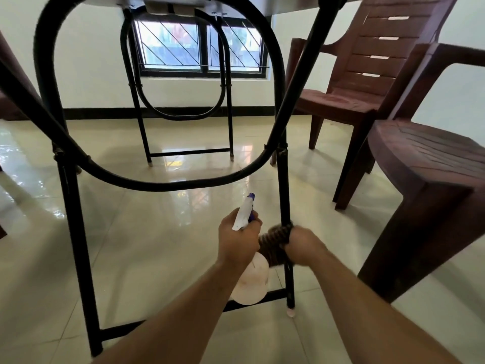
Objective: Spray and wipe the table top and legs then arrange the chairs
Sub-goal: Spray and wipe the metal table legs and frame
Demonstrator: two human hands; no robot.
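Hands work low under the table in the head view, among black tubular legs. Toward five o'clock from the centre, the right hand is curled tight round a brown ribbed cloth, clamping it about the table leg above that leg's pale foot cap. Just beside it, at its nine o'clock, the left hand grips the neck of a white spray bottle. The bottle's purple nozzle points toward twelve o'clock, and its round body hangs at the hand's six o'clock in front of the low crossbar.

A sliver of the table top runs along the twelve o'clock edge. The far leg frame stands below it, before a barred window.

Two dark brown plastic chairs stand on the glossy cream tiled floor. The farther chair is at two o'clock and the nearer chair at three o'clock, both apart from the leg being wiped.
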